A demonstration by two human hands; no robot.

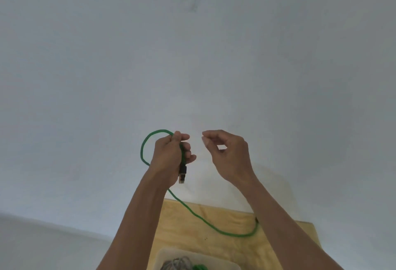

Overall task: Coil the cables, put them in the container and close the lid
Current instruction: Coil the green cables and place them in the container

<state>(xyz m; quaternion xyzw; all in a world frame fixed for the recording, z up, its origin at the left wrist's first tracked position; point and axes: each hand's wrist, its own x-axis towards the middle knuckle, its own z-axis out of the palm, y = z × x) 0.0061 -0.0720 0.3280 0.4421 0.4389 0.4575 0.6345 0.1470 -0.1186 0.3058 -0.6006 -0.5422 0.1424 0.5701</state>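
Observation:
My left hand [171, 154] is raised in front of a white wall and grips a green cable [147, 141]. One loop arcs out to the left of the fist, and the cable's black plug hangs below the fingers. The rest of the cable trails down onto the wooden table [216, 216] and curves right under my right forearm. My right hand [229, 154] hovers just right of the left hand, fingers curled apart, holding nothing. At the bottom edge sits a translucent container [162, 257] with a grey coiled cable [176, 264] and a bit of green cable inside.
A white wall [192, 55] fills most of the view. The wooden table reaches only across the lower middle, with its right edge near the right forearm. No lid is visible.

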